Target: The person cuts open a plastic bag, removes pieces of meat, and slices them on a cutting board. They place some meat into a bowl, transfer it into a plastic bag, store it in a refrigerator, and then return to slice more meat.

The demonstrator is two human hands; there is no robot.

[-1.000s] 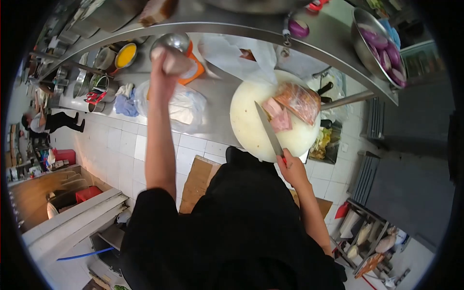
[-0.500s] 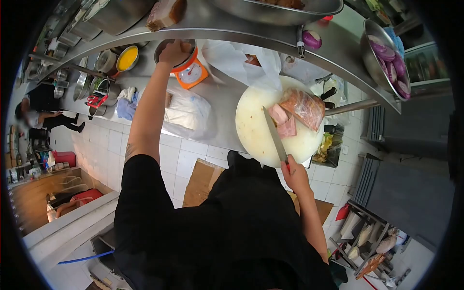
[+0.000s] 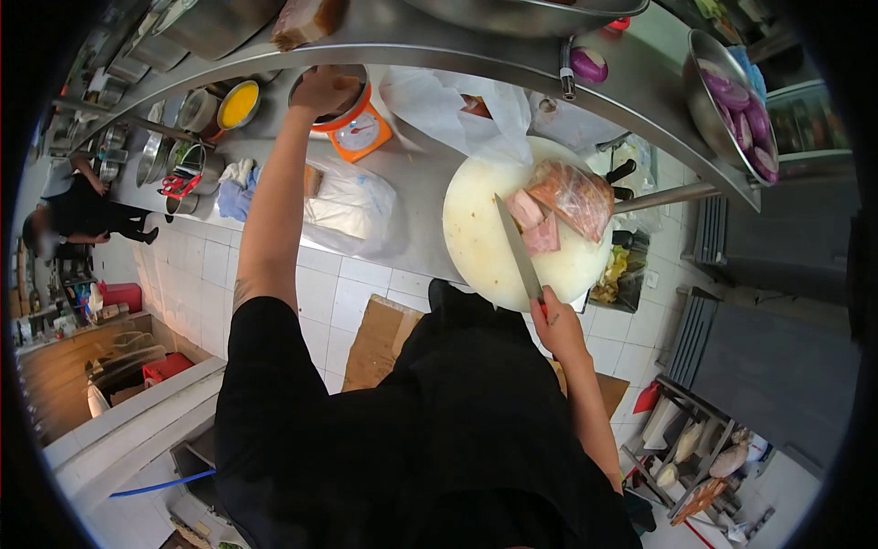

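Note:
My right hand (image 3: 561, 329) is wrapped round the red handle of a kitchen knife (image 3: 519, 252). Its blade lies over a round white cutting board (image 3: 471, 220), beside cut pieces of pink meat (image 3: 540, 234). A larger chunk of meat in clear plastic wrap (image 3: 572, 197) rests on the board behind them. Far forward, my left hand (image 3: 322, 90) reaches over a metal bowl (image 3: 363, 75) on an orange dial scale (image 3: 358, 133). Its fingers are bent down at the bowl; whether they hold anything is hidden.
A metal shelf (image 3: 439, 57) crosses above the counter, bearing a slab of meat (image 3: 309, 22), an onion (image 3: 588, 64) and a bowl of onions (image 3: 700, 105). Plastic bags (image 3: 352, 206) lie near the scale. A bowl of yellow liquid (image 3: 240, 105) stands left. A person (image 3: 82, 210) is far left.
My left hand has shifted slightly at the bowl on the scale. My right hand and the knife stay nearly still. The person at far left has changed posture.

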